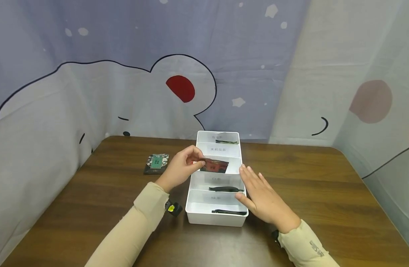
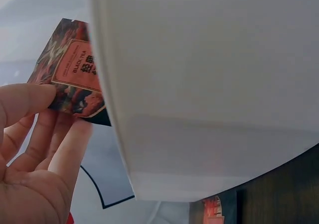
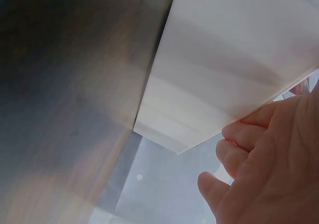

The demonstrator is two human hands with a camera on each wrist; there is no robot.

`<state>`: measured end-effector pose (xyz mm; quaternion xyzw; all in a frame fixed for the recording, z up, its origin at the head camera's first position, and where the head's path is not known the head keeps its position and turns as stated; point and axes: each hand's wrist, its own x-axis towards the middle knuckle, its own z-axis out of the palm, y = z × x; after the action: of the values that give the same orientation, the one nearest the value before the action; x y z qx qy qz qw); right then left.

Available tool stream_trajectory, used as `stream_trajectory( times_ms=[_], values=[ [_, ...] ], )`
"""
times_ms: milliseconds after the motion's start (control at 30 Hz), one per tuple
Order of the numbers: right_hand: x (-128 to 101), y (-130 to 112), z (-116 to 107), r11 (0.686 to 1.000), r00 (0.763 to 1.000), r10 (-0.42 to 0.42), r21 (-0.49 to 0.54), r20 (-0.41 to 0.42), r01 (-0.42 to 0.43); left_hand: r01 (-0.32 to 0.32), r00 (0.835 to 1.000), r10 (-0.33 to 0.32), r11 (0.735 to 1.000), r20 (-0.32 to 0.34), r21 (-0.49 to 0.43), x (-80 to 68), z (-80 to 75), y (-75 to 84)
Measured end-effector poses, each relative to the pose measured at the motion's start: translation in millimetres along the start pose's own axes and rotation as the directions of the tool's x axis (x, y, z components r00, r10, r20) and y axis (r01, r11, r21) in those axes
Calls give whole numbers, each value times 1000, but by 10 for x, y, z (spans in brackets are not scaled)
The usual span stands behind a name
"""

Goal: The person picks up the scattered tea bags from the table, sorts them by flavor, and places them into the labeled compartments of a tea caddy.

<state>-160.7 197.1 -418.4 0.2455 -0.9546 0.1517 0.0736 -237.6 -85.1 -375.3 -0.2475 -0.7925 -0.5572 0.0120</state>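
My left hand (image 1: pixel 182 165) pinches a red and dark tea sachet (image 1: pixel 214 165) between thumb and fingers. The sachet lies over the middle compartment of a long white divided box (image 1: pixel 215 219). In the left wrist view the sachet (image 2: pixel 77 64) reads "BLACK TEA", and the box wall hides part of it. At the right rim of the box is my right hand (image 1: pixel 262 194), fingers extended and thumb spread over the rim. The right wrist view shows that hand (image 3: pixel 269 154) beside the box's outer wall (image 3: pixel 214 64), holding nothing.
Dark sachets (image 1: pixel 226 189) lie in the box's two front compartments, and a green one (image 1: pixel 226 141) at the back. Printed labels mark the dividers. Left of the box, a green-labelled sachet (image 1: pixel 156 163) lies on the wooden table (image 1: pixel 308 174). A patterned curtain (image 1: pixel 244 74) hangs behind.
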Motion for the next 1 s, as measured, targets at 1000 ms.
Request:
stream_trajectory(
  times_ms=[1000],
  values=[
    [2, 12, -5, 1000, 1000, -3, 26, 6, 3, -3, 996, -10, 989, 88, 146, -56, -69, -157]
  ],
)
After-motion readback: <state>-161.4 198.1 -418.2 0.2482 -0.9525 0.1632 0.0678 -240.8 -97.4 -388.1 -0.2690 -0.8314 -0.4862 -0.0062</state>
